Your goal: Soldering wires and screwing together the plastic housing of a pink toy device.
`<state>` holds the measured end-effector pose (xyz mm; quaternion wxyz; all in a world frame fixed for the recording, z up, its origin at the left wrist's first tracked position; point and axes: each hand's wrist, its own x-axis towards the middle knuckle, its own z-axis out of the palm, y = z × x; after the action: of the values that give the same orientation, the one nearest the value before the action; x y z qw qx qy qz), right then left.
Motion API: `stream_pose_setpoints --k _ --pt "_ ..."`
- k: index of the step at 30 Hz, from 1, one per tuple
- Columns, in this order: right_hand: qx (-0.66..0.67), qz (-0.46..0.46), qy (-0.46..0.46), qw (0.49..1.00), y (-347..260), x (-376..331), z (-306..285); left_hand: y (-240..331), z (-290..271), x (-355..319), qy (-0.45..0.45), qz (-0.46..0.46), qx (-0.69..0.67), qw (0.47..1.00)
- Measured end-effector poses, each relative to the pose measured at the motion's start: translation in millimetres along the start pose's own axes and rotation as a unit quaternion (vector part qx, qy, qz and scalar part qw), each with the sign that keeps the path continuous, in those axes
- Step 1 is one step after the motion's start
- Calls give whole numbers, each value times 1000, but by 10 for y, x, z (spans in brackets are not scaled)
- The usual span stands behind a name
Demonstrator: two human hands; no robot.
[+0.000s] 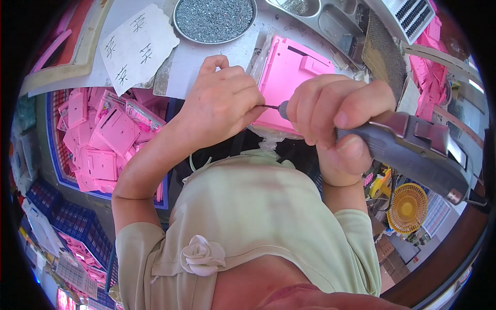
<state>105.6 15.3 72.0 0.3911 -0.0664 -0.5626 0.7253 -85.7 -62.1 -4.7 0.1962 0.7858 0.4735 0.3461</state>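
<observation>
The rectangular pink plastic panel (284, 72) between the hands is probably light, stiff, best held by its edges; the right hand (338, 116) grips a grey cylindrical electric screwdriver (408, 150), the left hand (225, 101) pinching at its thin dark bit (271, 106).

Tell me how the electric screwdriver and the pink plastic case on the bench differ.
The electric screwdriver is dark grey; the plastic case is pink. The screwdriver is long and rounded, the case flat and boxy. The right hand holds the screwdriver raised, while the case lies flat below.
</observation>
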Motion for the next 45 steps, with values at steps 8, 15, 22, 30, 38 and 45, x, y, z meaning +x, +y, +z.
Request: stream_pose_setpoints --k 8,15,22,30,38,45 --pt "-81 16 9 997 177 -282 127 -41 95 18 -38 17 46 998" --pt "-167 -91 -74 979 411 -290 167 -20 212 -80 -10 -11 75 997" --pt "-165 -53 -93 981 437 -306 64 13 180 -28 -16 -17 58 998" --pt "-147 -63 73 984 -599 -587 -578 224 285 349 -24 45 18 999" --pt "-116 -54 205 970 -541 -1007 -607 250 666 648 -86 103 34 990" --pt "-108 -40 170 979 -474 -1118 -681 311 656 679 -84 99 61 990"
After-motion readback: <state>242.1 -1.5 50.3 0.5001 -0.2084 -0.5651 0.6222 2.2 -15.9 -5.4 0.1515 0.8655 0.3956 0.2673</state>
